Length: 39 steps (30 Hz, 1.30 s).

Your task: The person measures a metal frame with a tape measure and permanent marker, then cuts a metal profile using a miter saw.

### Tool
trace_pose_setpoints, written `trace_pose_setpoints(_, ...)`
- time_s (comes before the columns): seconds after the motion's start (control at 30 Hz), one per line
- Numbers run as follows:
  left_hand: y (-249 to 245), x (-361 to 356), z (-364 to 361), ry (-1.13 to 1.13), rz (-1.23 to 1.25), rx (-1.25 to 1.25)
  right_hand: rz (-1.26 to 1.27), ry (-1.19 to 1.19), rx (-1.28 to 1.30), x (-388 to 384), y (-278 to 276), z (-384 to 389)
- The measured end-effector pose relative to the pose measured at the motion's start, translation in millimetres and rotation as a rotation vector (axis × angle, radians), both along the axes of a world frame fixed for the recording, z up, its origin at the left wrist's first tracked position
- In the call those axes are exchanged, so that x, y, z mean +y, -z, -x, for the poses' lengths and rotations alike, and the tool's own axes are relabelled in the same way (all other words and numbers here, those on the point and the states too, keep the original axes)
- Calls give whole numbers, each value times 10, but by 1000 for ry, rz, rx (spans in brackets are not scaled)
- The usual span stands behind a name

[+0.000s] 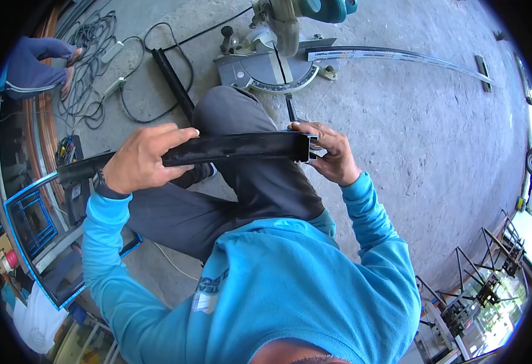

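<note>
A long black metal profile (235, 147) lies across in front of my raised knee, its open channel end facing right. My left hand (146, 159) is wrapped round it left of the middle, thumb below and fingers above. At the right end, my right hand (329, 151) grips the rim between thumb and fingers. Beyond my knee, a miter saw (266, 67) stands on the concrete floor. A long, thin strip with a printed label (387, 56) extends right from the saw's base.
Another black profile (172, 82) lies beside tangled cables (93, 67) at the upper left. A person's legs (38, 67) show at the far left. A blue-edged frame (32, 267) stands left of me. Metal racks (484, 285) are at the lower right.
</note>
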<state>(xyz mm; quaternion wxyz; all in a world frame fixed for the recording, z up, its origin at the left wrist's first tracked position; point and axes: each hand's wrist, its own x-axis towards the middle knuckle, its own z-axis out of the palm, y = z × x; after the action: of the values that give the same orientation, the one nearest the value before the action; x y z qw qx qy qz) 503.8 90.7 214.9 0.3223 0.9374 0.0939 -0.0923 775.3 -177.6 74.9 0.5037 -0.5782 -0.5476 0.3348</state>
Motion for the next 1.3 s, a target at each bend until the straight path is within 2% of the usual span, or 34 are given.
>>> trace_pose_setpoints(0.37, -5, -65, -44, 31, -136, -35, -109, 0, -18, -42, 121, 68)
trace_pose_setpoints(0.8, 123, 56, -84, 45, -66, 43, -71, -47, -61, 2, -17, -36)
trace_pose_setpoints(0.87, 262, 94, -69, 72, 48, -69, -223, 6, -99, -27, -10, -23)
trace_pose_setpoints(0.9, 315, 113, -79, 136, 31, -59, -4, 21, -167, -126, -125, -54)
trace_pose_setpoints(0.93, 295, 56, -98, 116, 75, -29, 40, 42, -167, -132, -154, -21)
trace_pose_setpoints(0.97, 383, 63, -12, 123, 112, -131, 81, 41, -234, -168, -139, -35)
trace_pose_setpoints(1.0, 445, 58, 33, 145, 38, -268, 154, 32, -174, -198, -5, -112)
trace_pose_setpoints(1.03, 411, 51, 21, 190, 36, -199, 179, 64, -7, -207, 38, -103)
trace_pose_setpoints(1.07, 512, 44, 45, 168, -4, -220, 24, 4, -5, -189, 177, -181)
trace_pose_setpoints(1.1, 390, 7, 75, 131, 6, -147, -21, 37, -51, -88, -257, -14)
trace_pose_setpoints(1.13, 407, -27, 112, 84, -24, -178, -39, -36, -43, 92, -278, -44)
trace_pose_setpoints(1.27, 256, -118, 156, -49, -59, -78, -14, -186, -48, 119, -75, -336)
trace_pose_setpoints(1.3, 229, -133, 181, -67, -37, -89, -78, -217, -72, 134, 32, -418)
